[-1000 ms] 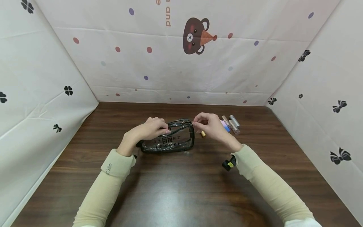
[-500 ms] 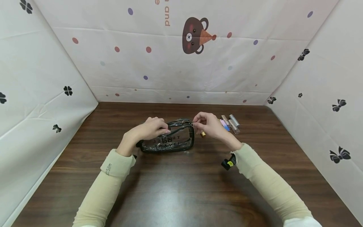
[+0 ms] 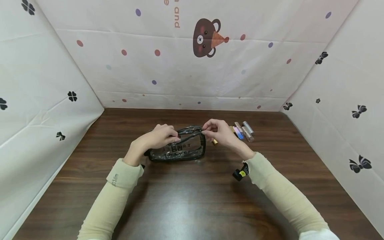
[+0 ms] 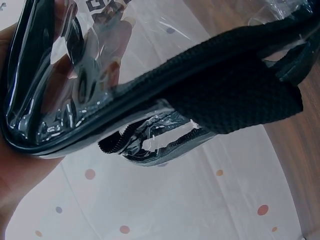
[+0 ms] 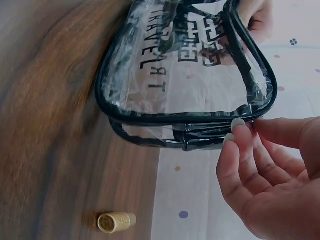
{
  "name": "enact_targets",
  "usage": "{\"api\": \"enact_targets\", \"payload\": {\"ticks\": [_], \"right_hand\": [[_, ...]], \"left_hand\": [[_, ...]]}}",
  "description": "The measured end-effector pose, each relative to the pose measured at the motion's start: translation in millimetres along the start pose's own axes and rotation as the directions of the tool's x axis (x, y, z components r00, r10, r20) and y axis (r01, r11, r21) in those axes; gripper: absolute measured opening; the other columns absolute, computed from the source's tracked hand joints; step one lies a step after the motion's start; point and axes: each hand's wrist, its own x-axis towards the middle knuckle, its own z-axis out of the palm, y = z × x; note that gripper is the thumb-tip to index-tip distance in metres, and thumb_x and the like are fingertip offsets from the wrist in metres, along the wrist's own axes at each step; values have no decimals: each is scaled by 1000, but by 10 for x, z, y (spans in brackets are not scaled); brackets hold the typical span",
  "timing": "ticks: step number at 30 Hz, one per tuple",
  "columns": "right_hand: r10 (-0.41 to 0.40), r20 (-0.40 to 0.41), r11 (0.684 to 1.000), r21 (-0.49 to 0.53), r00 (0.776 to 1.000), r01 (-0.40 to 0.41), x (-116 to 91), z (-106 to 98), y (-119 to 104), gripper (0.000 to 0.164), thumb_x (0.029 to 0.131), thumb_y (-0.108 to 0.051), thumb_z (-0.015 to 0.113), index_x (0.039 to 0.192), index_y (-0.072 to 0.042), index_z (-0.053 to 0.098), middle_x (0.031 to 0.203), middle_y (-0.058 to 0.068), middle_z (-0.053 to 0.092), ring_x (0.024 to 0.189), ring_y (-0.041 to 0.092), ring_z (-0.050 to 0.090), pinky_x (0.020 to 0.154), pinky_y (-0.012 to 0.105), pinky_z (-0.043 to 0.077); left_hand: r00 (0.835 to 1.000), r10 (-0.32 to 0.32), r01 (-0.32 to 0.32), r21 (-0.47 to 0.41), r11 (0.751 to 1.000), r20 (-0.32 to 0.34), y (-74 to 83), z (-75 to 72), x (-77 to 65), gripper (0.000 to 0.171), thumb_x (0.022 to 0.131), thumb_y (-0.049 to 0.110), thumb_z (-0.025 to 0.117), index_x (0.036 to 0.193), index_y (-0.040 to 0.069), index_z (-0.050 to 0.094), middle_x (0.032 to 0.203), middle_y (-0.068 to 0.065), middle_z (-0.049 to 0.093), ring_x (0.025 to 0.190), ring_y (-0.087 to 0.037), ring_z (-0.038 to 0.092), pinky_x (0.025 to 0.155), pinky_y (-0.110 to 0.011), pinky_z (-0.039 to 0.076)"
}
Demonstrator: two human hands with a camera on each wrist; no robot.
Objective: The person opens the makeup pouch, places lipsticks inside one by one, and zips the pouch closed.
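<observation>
Along the left side, bare counter (image 3: 180, 200) stretches from the left cloth (image 3: 51, 76) to the left hand (image 3: 162, 136), fingers bent over the pouch's top, gripping it. And here's the pouch (image 3: 189, 151) itself, clear with black trim, centre-back on the counter, with wood between it and the back cloth (image 3: 174, 73). The left wrist view catches the zipper (image 4: 114, 144), its teeth parted there: this looks like zipper work, one hand steadying, one working the end. Now the right hand (image 3: 221, 132), thumb and fingertips pinching the pouch's top right corner! Whether a zipper pull sits between them, I can't tell. The move calls for a firm left grip and a pull along the seam. Just beyond, a gold tube (image 3: 215, 142) lies close by the right hand, so mind it; then a small cluster of cosmetics (image 3: 247, 134), well in from the right cloth (image 3: 333, 126). Nearest the person, plenty of room.
</observation>
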Motion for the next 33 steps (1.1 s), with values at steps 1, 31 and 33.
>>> {"api": "enact_targets", "payload": {"ticks": [1, 31, 33], "right_hand": [[3, 0, 1000, 8, 1000, -3, 2, 3, -1, 11, 92, -5, 64, 101, 0, 61, 90, 21, 67, 76, 44, 63, 59, 30, 54], [55, 171, 995, -86, 984, -41, -58, -37, -31, 12, 98, -7, 48, 102, 0, 57, 73, 5, 55, 60, 20, 59, 66, 45, 56], [60, 195, 997, -48, 979, -52, -55, -47, -12, 15, 100, -9, 46, 103, 1, 57, 70, 6, 53, 61, 22, 59, 68, 48, 55]], "left_hand": [[1000, 2, -2, 0, 1000, 1, -3, 0, -1, 23, 99, 25, 54, 84, 15, 69, 83, 1, 56, 74, -17, 41, 73, -32, 25], [1000, -6, 6, -2, 1000, -8, -21, 34, -6, 22, 98, 27, 55, 84, 17, 69, 86, 2, 59, 79, -17, 45, 75, -34, 26], [1000, -10, 10, 0, 1000, -8, -26, 35, -8, 22, 98, 27, 55, 84, 17, 69, 87, 2, 59, 79, -17, 45, 75, -33, 26]]}}
